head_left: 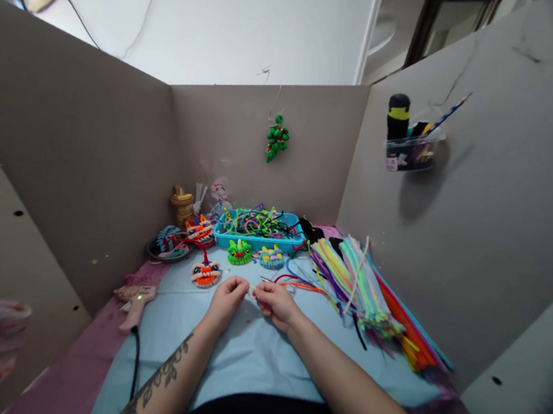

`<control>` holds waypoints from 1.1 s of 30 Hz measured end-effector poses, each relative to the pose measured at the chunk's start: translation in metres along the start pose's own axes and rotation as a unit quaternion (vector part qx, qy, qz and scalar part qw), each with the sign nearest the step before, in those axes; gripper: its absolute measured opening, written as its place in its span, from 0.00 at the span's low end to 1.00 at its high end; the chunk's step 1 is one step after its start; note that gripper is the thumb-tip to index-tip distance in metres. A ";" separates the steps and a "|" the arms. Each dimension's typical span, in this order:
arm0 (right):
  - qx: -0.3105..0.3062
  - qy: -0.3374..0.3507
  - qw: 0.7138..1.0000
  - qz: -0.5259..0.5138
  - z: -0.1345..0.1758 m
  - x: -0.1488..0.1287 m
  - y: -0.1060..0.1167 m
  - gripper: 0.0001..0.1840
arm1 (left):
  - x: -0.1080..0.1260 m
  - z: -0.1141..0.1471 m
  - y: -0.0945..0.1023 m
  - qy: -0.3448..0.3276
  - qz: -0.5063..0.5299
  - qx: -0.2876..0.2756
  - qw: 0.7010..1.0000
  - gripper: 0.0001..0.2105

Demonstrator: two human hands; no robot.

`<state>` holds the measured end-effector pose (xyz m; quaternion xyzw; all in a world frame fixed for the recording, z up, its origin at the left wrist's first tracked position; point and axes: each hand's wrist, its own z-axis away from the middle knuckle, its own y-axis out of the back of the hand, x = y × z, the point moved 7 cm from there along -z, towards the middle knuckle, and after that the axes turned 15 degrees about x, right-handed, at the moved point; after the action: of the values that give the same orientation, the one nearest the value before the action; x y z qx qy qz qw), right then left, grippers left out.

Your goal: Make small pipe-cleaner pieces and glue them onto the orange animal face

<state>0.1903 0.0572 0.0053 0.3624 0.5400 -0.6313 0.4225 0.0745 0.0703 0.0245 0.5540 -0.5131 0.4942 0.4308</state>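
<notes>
My left hand (pixel 229 295) and my right hand (pixel 276 302) meet over the blue cloth (pixel 257 366), fingertips pinched close together. Between them shows a short pale piece (pixel 251 291), perhaps pipe cleaner; most of it is hidden by the fingers. Just left of my left hand lies an orange and white lion-like face (pixel 205 275) made of fuzzy stems. A green face (pixel 239 252) and a blue and yellow one (pixel 271 257) sit beyond my hands. Loose red and orange pipe cleaners (pixel 302 285) lie to the right of my right hand.
A blue tray (pixel 257 241) of tangled stems stands at the back. Bundles of pastel pipe cleaners (pixel 356 277) lie on the right. On the left are a pink glue gun (pixel 136 301) with a cord and a dark bowl (pixel 167 254). Grey panels (pixel 260 178) enclose the table.
</notes>
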 end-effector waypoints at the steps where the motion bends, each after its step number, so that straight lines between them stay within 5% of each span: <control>1: -0.001 0.000 1.000 -0.005 -0.001 0.001 0.000 0.16 | 0.000 0.000 -0.001 0.004 0.008 -0.003 1.000 0.11; 33: -0.026 0.010 0.999 -0.036 0.008 -0.008 -0.008 0.18 | 0.001 0.001 -0.003 0.033 0.084 0.021 0.996 0.14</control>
<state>0.1861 0.0510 0.0170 0.3377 0.5734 -0.6279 0.4036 0.0781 0.0693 0.0257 0.5006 -0.5331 0.5575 0.3929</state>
